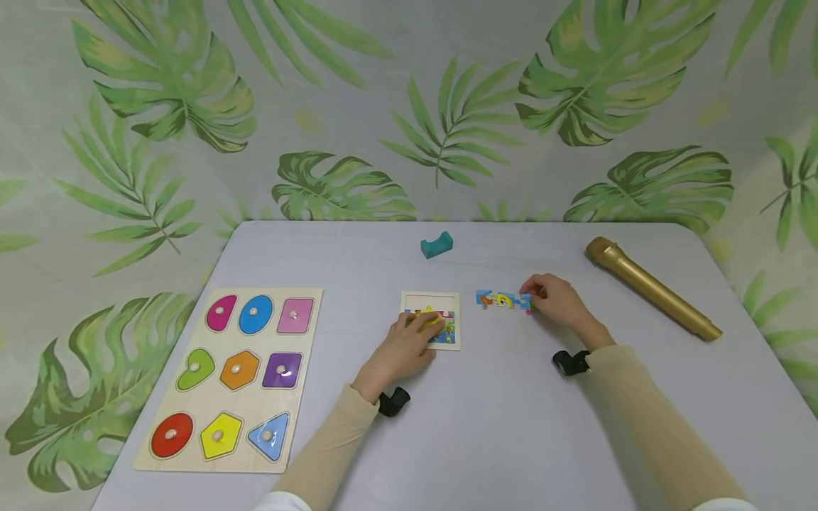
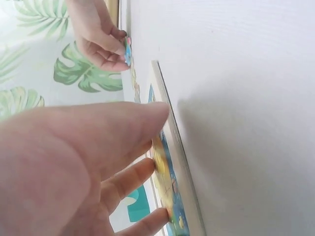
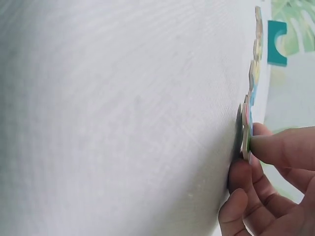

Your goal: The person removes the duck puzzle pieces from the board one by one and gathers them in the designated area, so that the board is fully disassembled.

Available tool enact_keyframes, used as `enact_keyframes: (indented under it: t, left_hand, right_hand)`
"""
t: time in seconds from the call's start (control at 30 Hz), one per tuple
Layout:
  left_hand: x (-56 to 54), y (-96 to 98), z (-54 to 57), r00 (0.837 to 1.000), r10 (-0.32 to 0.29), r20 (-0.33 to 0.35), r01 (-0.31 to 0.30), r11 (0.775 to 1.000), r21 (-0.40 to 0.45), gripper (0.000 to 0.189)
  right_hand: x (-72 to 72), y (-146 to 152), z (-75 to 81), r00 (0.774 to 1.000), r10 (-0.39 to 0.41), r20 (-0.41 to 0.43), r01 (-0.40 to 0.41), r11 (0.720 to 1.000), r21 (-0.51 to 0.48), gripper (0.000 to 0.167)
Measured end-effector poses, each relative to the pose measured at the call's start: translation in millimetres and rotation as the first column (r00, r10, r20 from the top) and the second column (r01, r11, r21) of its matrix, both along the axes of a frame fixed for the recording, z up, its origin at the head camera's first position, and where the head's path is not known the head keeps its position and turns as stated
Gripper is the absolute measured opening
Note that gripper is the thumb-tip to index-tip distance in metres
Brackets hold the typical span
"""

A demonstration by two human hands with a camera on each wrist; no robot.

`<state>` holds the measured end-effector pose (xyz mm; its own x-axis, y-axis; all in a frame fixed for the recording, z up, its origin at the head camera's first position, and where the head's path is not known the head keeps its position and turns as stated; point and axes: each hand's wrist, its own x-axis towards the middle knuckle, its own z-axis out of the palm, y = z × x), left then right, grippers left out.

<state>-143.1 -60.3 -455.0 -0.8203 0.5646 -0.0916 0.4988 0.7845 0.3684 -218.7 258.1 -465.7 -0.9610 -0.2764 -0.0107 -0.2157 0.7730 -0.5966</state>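
Observation:
A small wooden jigsaw tray [image 1: 450, 347] lies mid-table, its lower part filled with colourful pieces and its upper strip bare wood. My left hand [image 1: 404, 348] rests on it, fingers spread over the pieces and thumb along the near edge. To the right of the tray, a short row of joined jigsaw pieces [image 1: 497, 300] lies on the table. At that row's right end my right hand [image 1: 554, 298] pinches a jigsaw piece [image 3: 247, 130] between thumb and fingers. The pinched piece is slightly raised along its edge in the right wrist view.
A wooden shape board [image 1: 297, 402] with knobbed coloured shapes lies at the left. Behind the tray sits a teal curved block [image 1: 437, 245]. A gold microphone [image 1: 658, 289] lies at the back right. Leaf-patterned cloth [image 1: 345, 106] hangs behind the white table.

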Motion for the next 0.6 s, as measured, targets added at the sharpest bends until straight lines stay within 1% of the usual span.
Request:
enact_keyframes:
  t: [0.13, 0.3, 0.37, 0.43, 0.53, 0.6]
  left_hand:
    - [-1.2, -3.9, 1.2, 0.999, -0.01, 0.033, 0.009, 0.999, 0.041, 0.048]
    - [-3.2, -8.9, 0.6, 0.999, -0.036, 0.038, 0.033, 0.997, 0.065, 0.043]
    - [-4.0, -10.7, -0.4, 0.998, -0.042, 0.042, 0.038, 0.996, 0.076, 0.043]
    - [-4.8, -12.3, -1.5, 0.998, -0.043, 0.054, 0.038, 0.995, 0.088, 0.042]
    - [-5.1, -14.1, -2.1, 0.997, -0.053, 0.063, 0.046, 0.993, 0.108, 0.041]
    - [-5.3, -14.8, -2.1, 0.996, -0.062, 0.066, 0.054, 0.992, 0.116, 0.04]
  right_hand:
    - [1.0, -3.2, 3.4, 1.0, -0.004, -0.002, 0.004, 1.0, 0.023, 0.017]
    - [2.5, -5.9, 5.6, 1.0, 0.003, -0.013, -0.002, 0.998, 0.059, 0.015]
    - [2.8, -7.0, 5.4, 1.0, 0.001, -0.021, 0.0, 0.998, 0.057, 0.014]
    - [2.7, -9.4, 4.5, 1.0, -0.003, -0.027, 0.004, 1.0, 0.031, 0.014]
    - [2.6, -18.1, 3.4, 1.0, 0.0, -0.027, -0.001, 0.998, -0.059, 0.015]
    - [2.7, -28.2, 3.0, 1.0, 0.008, -0.022, -0.011, 0.992, -0.127, 0.016]
